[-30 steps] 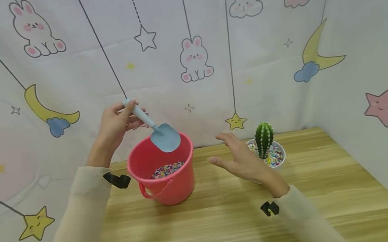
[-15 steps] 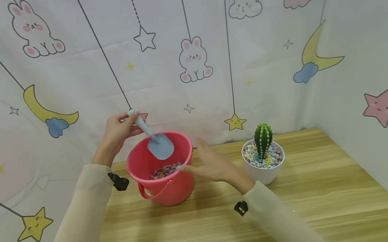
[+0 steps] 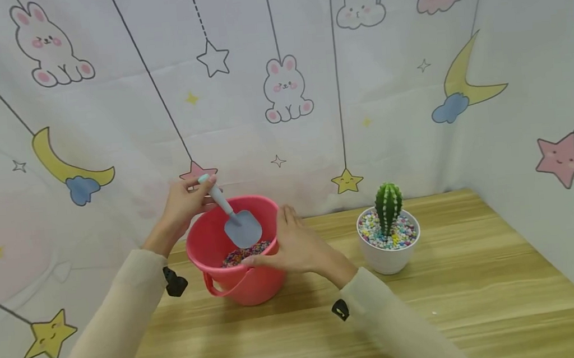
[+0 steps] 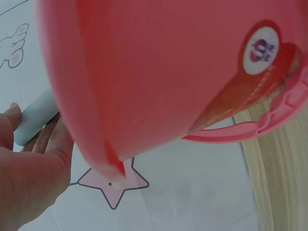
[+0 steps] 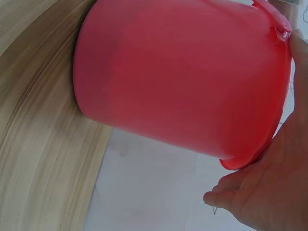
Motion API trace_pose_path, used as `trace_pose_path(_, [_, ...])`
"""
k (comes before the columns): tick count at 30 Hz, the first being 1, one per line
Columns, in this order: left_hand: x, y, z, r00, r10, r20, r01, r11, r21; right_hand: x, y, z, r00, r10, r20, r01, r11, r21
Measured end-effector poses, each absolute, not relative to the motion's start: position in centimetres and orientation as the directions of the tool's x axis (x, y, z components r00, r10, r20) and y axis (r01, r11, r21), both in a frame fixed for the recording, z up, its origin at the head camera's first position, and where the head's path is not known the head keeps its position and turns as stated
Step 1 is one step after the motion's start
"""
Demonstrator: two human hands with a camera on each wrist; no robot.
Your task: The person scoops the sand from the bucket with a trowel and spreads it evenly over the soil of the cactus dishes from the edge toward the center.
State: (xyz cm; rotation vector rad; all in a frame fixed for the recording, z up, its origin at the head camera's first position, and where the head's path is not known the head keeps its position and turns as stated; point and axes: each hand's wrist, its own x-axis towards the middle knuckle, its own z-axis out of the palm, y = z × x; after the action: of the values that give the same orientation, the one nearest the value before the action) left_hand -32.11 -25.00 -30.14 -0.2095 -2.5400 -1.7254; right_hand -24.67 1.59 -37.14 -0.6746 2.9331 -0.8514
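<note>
My left hand (image 3: 186, 204) grips the pale handle of a small blue-grey toy shovel (image 3: 242, 229) from above. Its blade points down inside the mouth of a pink-red bucket (image 3: 255, 288), over small multicoloured beads (image 3: 239, 254) at the bottom. In the left wrist view, the handle (image 4: 38, 115) lies between thumb and fingers, while the bucket wall hides the blade. My right hand (image 3: 299, 245) rests against the bucket's right rim, its fairly straight thumb at the front and its fingers toward the back. In the right wrist view, the palm lies along the rim beside the bucket wall (image 5: 183, 82).
A white pot (image 3: 389, 256) holding a green cactus (image 3: 388, 207) and multicoloured pebbles stands to the right on the wood-grain table (image 3: 477, 276). The bucket's handle (image 3: 225, 289) hangs down at its front. A printed cloth (image 3: 232, 121) forms the backdrop close behind.
My left hand has lowered the shovel into the bucket's mouth. My right hand has moved left from in front of the cactus pot to the bucket's rim.
</note>
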Motion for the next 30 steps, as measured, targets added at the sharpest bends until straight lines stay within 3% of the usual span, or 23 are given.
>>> trace_pose_path(11, [-32.2, -25.2, -31.2, -0.996, 0.073, 0.045, 0.077, 0.524, 0.848, -24.8, 1.7, -37.0, -0.91, -0.411, 0.053, -0.374, 0.762, -0.529])
trace_pose_path(30, [-31.7, -23.5, -32.9, -0.966, 0.259, -0.021, 0.15, 0.622, 0.769, -24.8, 1.7, -37.1, -0.913, -0.405, 0.045, -0.364, 0.759, -0.54])
